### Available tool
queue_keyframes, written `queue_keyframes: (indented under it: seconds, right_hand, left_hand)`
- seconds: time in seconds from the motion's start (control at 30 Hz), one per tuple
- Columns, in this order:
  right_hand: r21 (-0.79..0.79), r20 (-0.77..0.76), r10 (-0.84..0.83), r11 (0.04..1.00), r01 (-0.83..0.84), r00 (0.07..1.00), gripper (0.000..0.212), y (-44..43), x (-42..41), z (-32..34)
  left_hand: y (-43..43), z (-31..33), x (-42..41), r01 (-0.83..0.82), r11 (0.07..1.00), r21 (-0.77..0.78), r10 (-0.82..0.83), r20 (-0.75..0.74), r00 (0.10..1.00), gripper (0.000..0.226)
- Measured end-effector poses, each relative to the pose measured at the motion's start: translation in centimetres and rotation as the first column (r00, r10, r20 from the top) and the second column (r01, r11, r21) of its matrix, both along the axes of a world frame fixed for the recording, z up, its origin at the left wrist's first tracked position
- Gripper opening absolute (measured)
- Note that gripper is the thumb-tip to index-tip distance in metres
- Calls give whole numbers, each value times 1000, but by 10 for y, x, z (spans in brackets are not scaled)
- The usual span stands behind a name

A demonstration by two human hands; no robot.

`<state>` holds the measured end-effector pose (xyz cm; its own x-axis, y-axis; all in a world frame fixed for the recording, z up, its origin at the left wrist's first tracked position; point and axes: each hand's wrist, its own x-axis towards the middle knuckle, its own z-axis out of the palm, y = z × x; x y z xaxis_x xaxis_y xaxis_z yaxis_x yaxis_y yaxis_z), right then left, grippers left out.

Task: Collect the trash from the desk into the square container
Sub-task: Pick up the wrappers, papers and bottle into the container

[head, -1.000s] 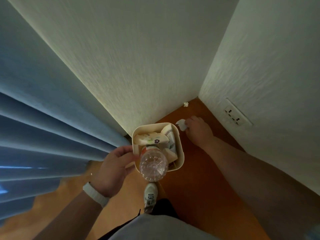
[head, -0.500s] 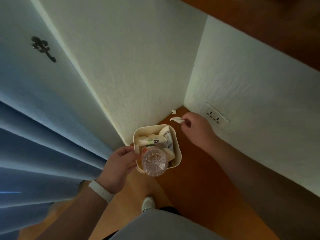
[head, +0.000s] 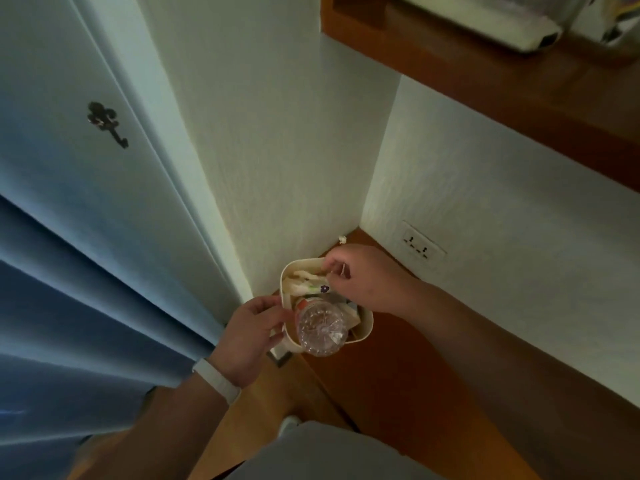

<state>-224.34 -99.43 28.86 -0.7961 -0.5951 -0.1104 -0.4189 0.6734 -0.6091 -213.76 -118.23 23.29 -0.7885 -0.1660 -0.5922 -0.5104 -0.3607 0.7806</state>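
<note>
The cream square container is held above the wooden floor near the room's corner. It is full of paper trash, and a clear plastic bottle stands bottom-up in it. My left hand, with a white wristband, grips the container's left rim. My right hand is over the container's far side, its fingers pinched on a white paper scrap that rests on top of the trash. A small white crumb of paper lies on the floor right in the corner.
White walls meet just behind the container, with a wall socket low on the right one. A blue curtain hangs to the left. The wooden desk juts out at upper right, with a white device on it.
My right hand lifted the white scrap off the floor and carried it left, over the container. The view tilted upward, so the desk now shows.
</note>
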Motion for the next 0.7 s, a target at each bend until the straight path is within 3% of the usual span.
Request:
queue_keyframes:
  seconds: [0.13,0.23,0.47,0.6,0.7]
  right_hand:
    - [-54,-58,-40,998,37,997,19,1,-10,-12]
    - [-26,-110,-86,996,84,990,19,3,-29,-25]
    - [13,-2,-215,977,215,977,33,-7,-81,-68]
    - [24,37,-185,983,184,982,25,-15,-111,-94]
    - [121,10,-193,974,190,981,19,-13,-137,-122]
  left_hand:
    - [-8,-3,1,-21,1000,-2,21,16,1000,37]
    - [-12,-7,-1,-53,998,25,53,11,999,31]
    - [-7,-15,-9,-108,994,-5,108,25,994,39]
    - [-7,-26,-20,-118,993,-30,120,60,991,35]
    - [-5,-31,-25,-129,992,2,128,81,988,28]
